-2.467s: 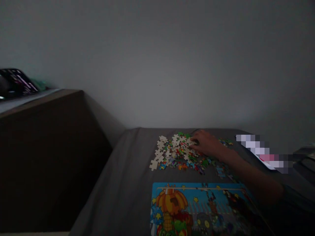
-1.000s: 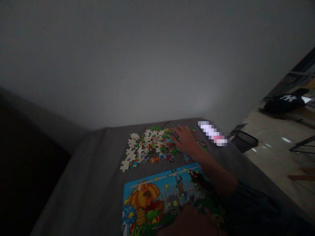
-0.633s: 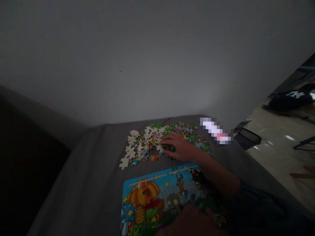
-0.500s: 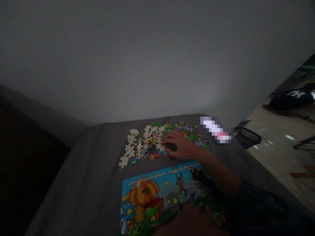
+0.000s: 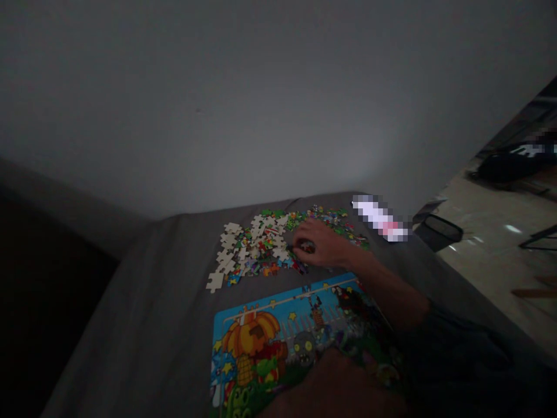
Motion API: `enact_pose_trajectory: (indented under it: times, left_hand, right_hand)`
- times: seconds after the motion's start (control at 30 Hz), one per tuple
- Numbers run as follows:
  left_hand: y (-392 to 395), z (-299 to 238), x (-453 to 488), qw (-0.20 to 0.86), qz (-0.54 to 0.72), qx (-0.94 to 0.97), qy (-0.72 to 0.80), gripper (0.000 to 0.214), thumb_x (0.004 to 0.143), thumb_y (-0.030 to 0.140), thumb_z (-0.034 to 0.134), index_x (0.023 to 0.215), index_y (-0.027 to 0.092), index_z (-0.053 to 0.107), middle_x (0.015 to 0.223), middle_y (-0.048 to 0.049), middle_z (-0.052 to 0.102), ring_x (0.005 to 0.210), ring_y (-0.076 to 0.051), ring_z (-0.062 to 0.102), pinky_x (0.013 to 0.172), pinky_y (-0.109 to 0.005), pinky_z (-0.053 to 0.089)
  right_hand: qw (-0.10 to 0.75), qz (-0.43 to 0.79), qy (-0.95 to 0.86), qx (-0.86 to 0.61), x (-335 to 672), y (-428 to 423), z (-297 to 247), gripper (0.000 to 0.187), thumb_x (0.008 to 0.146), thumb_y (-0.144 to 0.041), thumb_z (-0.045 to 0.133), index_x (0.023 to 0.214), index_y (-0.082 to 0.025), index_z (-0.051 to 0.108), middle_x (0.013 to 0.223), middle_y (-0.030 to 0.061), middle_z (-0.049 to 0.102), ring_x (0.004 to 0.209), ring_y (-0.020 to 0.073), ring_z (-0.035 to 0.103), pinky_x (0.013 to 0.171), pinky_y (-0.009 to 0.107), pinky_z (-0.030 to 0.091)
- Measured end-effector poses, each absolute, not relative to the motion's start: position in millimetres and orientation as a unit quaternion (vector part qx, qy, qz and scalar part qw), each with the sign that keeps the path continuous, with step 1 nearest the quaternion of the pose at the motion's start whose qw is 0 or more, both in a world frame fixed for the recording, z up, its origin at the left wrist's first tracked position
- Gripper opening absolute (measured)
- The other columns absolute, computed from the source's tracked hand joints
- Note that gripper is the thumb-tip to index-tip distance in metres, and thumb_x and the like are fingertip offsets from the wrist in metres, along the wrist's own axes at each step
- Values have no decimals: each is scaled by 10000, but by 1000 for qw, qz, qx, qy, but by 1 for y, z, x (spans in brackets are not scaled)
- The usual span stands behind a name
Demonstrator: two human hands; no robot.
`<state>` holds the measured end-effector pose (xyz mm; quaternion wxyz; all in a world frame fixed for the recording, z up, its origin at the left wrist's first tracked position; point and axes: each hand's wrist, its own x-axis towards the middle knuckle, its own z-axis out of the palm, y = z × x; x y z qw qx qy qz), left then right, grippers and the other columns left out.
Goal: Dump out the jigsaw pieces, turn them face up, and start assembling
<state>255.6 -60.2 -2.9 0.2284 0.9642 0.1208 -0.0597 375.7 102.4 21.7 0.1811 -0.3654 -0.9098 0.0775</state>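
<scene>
My right hand (image 5: 321, 245) reaches over a heap of loose puzzle pieces (image 5: 261, 247) on a grey cloth-covered surface (image 5: 165, 313). Its fingers are curled and pinch a small dark-red puzzle piece (image 5: 306, 247) at the heap's near right side. Many pieces lie with their pale backs up. A colourful puzzle board (image 5: 270, 342), showing a pumpkin and cartoon figures, lies nearer to me. A dim skin-toned shape at the bottom edge, probably my left hand (image 5: 335, 389), rests on the board. Its fingers do not show.
A plain grey wall stands right behind the heap. A blurred-out flat object (image 5: 379, 218) lies at the surface's far right corner. To the right, the floor holds a dark bin (image 5: 438, 231) and a black bag (image 5: 509, 165). The left side is dark.
My right hand has drawn back from the heap's far right towards its near middle and closed its fingers on a piece. The view has swung to the right and tilted down.
</scene>
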Motion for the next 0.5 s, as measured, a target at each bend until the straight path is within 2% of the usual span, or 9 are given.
enact_pose_trajectory:
  times: [0.1, 0.17, 0.23, 0.33, 0.5]
  left_hand:
    - [-58, 8, 255, 228, -54, 966, 110, 155, 955, 329, 631, 989, 245, 757, 864, 1, 781, 666, -180, 688, 472, -261, 396]
    - [-58, 9, 254, 233, -17, 966, 111, 163, 957, 347, 634, 962, 237, 754, 847, 2, 775, 657, -167, 678, 475, -257, 399]
    - [-58, 6, 254, 237, -1, 965, 113, 169, 964, 340, 623, 964, 232, 753, 836, -3, 768, 643, -156, 668, 493, -251, 425]
    - [-58, 2, 254, 231, -18, 966, 114, 164, 965, 319, 625, 973, 224, 757, 856, -5, 774, 660, -167, 678, 502, -260, 443]
    - [-57, 10, 256, 231, -52, 966, 105, 142, 954, 314, 654, 1017, 238, 756, 901, 9, 795, 720, -191, 725, 451, -261, 377]
  right_hand:
    - [194, 62, -906, -372, 367, 99, 14, 453, 916, -448, 681, 1287, -192, 643, 1256, 110, 656, 1208, 271, 536, 1100, 507, 393]
    - [186, 60, -907, -374, 361, 96, 9, 610, 886, -531, 708, 1396, -220, 584, 1369, 110, 623, 1292, 290, 495, 1118, 507, 382]
    - [183, 64, -907, -374, 357, 93, 6, 567, 896, -525, 703, 1374, -235, 608, 1377, 90, 636, 1304, 282, 495, 1122, 494, 380]
    - [201, 63, -902, -376, 354, 92, 4, 365, 957, -403, 649, 1270, -218, 676, 1295, 69, 693, 1251, 252, 537, 1096, 470, 396]
    - [264, 66, -882, -385, 348, 91, 2, 240, 1013, -303, 539, 1130, -220, 732, 1148, 61, 749, 1139, 223, 593, 1031, 439, 430]
